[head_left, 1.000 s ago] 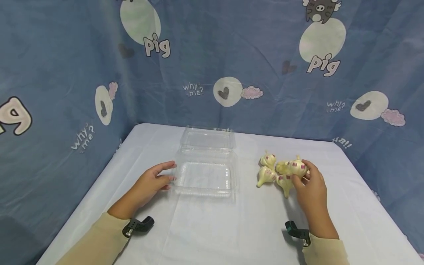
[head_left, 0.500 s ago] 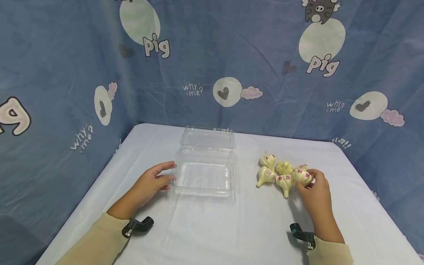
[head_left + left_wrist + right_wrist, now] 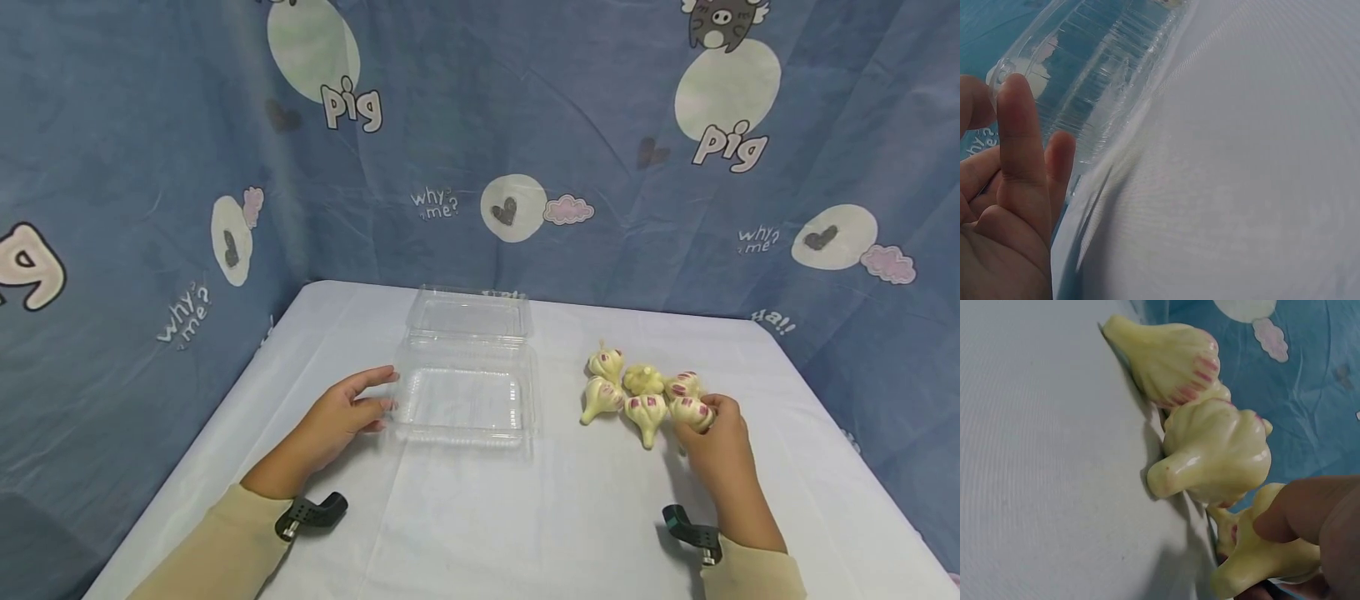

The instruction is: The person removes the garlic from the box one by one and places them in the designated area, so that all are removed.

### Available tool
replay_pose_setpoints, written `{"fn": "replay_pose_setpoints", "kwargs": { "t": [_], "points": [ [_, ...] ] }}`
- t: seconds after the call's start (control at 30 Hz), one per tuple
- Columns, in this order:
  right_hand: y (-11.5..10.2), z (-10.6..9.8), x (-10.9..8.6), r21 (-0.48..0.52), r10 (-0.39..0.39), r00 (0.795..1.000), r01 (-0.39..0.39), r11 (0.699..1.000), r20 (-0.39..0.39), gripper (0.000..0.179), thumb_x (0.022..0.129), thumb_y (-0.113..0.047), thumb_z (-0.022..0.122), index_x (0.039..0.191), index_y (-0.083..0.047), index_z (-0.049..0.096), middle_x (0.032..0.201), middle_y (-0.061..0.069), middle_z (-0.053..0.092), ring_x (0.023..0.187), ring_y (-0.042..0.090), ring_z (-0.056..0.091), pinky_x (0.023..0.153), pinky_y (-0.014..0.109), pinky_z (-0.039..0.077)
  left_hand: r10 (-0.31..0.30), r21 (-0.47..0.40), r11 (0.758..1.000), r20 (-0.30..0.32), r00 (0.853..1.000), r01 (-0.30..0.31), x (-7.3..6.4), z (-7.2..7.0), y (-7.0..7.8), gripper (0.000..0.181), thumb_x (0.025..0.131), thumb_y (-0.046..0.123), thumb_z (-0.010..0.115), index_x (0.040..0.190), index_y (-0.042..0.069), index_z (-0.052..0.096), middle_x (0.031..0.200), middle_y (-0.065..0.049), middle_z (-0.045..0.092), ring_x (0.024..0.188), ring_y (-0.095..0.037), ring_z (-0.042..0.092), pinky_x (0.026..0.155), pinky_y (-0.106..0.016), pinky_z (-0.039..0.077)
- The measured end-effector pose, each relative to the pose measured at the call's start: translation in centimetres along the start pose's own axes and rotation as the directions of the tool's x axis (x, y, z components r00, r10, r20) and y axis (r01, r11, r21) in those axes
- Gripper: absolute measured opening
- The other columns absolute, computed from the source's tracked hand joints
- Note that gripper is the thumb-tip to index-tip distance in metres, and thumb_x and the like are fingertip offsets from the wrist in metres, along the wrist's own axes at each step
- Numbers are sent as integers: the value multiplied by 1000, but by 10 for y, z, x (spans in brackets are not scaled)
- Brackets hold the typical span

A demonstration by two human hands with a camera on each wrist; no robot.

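Observation:
A garlic bulb (image 3: 691, 412), cream with pink marks, is gripped between the thumb and fingers of my right hand (image 3: 722, 450). It is at the front right of a group of similar bulbs, and the right wrist view shows its stem end (image 3: 1254, 562) under the thumb. My left hand (image 3: 337, 421) is at the left side of a clear plastic clamshell box (image 3: 465, 400), fingers extended and spread. In the left wrist view its fingertips touch or nearly touch the box's rim (image 3: 1000, 75). The box's lid (image 3: 471, 317) is folded back toward the curtain.
Several other garlic bulbs lie close together, among them a stem-forward bulb (image 3: 646, 417), a left one (image 3: 602, 397) and a back right one (image 3: 683, 385). White cloth (image 3: 480, 525) covers the table. A blue printed curtain (image 3: 450, 125) stands behind and at the sides.
My right hand has carried the garlic bulb toward me and slightly right, down to the front of the group. Another bulb behind it has come into view. The left hand and box stay put.

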State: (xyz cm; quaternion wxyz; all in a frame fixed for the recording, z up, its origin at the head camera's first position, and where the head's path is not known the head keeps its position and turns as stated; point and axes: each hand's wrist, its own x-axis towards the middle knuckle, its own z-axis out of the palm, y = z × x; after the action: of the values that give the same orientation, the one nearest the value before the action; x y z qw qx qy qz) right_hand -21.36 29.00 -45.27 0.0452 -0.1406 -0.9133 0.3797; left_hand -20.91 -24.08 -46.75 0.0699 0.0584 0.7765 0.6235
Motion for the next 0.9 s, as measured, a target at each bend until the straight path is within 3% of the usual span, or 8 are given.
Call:
{"fn": "replay_pose_setpoints", "kwargs": {
  "t": [0.2,0.43,0.63,0.83,0.9],
  "points": [
    [7,1,5,-41,6,998,-3,999,67,70,102,-18,63,154,11,27,150,41,38,139,52,42,113,67,36,1,6,1000,5,1000,-1,-1,0,1,62,103,9,64,160,4,40,163,-17,42,105,-2,66,83,-24,59],
    [11,4,10,-73,-8,992,17,997,123,70,102,-14,60,157,10,24,152,41,37,140,53,41,114,70,34,1,1,1000,8,1000,-1,0,-1,1,63,103,10,65,160,4,39,163,-18,42,105,-2,66,83,-24,60],
    [12,5,12,-103,-26,991,40,994,134,70,102,-11,59,160,7,25,157,41,32,148,57,30,117,71,27,-8,-3,1000,0,1000,8,0,0,-1,63,102,10,65,160,4,40,164,-17,42,105,-3,67,83,-25,60],
    [9,1,8,-91,35,989,-22,996,147,85,96,-11,61,165,2,13,158,45,23,144,58,32,115,72,31,3,19,1000,1,1000,-3,3,1,-2,62,103,12,65,160,6,40,163,-17,43,106,-5,67,82,-28,60],
    [6,0,5,-88,65,989,-53,995,134,89,96,-15,62,166,0,8,158,46,18,142,60,32,113,73,32,-3,45,999,-10,1000,3,4,1,-3,62,104,15,64,160,9,39,162,-15,44,111,-13,67,81,-30,61]
  ]
}}
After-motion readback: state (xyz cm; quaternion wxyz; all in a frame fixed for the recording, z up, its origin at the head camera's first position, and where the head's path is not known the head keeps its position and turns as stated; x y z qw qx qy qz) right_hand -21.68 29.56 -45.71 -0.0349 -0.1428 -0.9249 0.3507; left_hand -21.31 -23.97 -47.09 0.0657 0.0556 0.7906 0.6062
